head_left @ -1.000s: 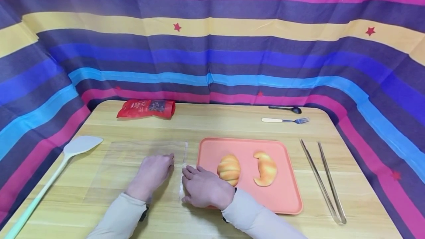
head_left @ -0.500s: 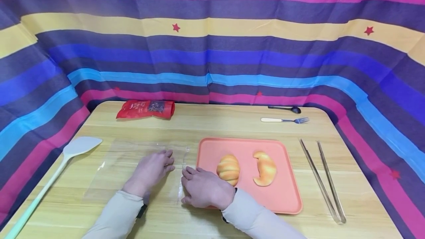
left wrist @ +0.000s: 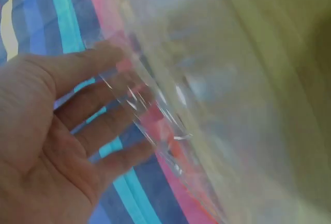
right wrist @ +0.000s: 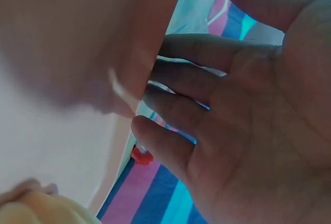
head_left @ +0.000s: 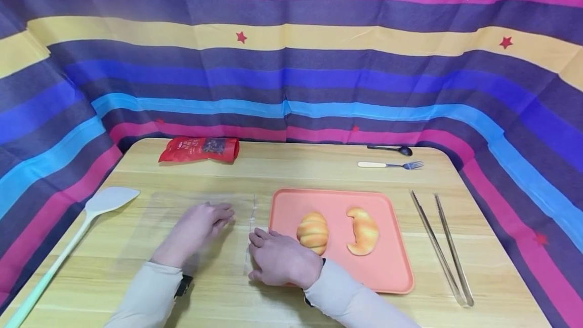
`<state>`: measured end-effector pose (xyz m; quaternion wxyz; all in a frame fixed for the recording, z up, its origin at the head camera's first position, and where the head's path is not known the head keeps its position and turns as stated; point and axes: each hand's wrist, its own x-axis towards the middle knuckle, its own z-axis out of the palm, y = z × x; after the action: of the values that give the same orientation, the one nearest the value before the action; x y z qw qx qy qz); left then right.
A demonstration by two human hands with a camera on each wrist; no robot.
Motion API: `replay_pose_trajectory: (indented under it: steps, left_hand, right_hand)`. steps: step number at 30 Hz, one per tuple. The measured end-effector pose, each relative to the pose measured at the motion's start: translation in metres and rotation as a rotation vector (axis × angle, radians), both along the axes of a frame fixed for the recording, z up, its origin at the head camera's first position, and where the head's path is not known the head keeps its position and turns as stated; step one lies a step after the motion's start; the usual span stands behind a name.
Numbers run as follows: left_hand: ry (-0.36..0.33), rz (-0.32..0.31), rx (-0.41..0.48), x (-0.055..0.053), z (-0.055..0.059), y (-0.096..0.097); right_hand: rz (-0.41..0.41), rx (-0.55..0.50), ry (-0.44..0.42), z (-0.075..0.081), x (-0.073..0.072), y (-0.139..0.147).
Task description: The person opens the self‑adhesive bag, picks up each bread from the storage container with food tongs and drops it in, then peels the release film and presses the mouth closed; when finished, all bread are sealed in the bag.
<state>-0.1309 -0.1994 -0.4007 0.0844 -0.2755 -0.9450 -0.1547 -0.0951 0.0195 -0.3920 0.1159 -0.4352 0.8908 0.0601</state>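
A clear plastic bag (head_left: 136, 237) lies flat left of the pink tray (head_left: 391, 277). Over the bag, my left hand (head_left: 196, 232) has its fingers extended toward the strip at the bag's right edge. Up close in the left wrist view, the transparent film (left wrist: 181, 89) overlaps the fingertips; whether they are inside it I cannot tell. My right hand (head_left: 284, 259) lies across the tray's left rim with outstretched fingers on the bag's edge strip. The palm (right wrist: 243, 100) faces the right wrist camera. Two croissants rest on the tray, one ridged (head_left: 313, 232) and one crescent-shaped (head_left: 364, 232).
A pale spatula with a green handle (head_left: 59, 264) lies at the left. Toward the back are a red pouch (head_left: 199, 150), a black spoon (head_left: 391, 149) and a fork (head_left: 391, 165). Metal tongs (head_left: 444, 252) lie right of the tray. A striped cloth (head_left: 291, 85) surrounds the table.
My left hand has drawn left and a little back from the bag's edge strip, its fingers straightening. The bag's film has shifted slightly. My right hand has stayed almost still.
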Motion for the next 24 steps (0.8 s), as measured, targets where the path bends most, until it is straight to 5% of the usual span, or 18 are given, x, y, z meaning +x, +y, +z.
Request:
replay_pose_trajectory:
  steps: [9, 12, 18, 24]
  left_hand:
    - [-0.062, 0.039, 0.124, 0.002, 0.007, -0.01]
    - [-0.054, 0.058, 0.128, 0.004, 0.009, -0.012]
    - [-0.017, 0.066, 0.143, 0.005, 0.01, -0.013]
    - [-0.009, 0.047, 0.165, 0.005, 0.01, -0.014]
  right_hand:
    - [-0.008, 0.002, -0.025, 0.001, 0.001, -0.001]
    - [0.005, 0.018, -0.03, 0.002, 0.0, -0.002]
    - [0.058, 0.004, 0.099, 0.001, 0.0, 0.001]
    - [0.026, 0.005, 0.04, 0.001, 0.0, 0.001]
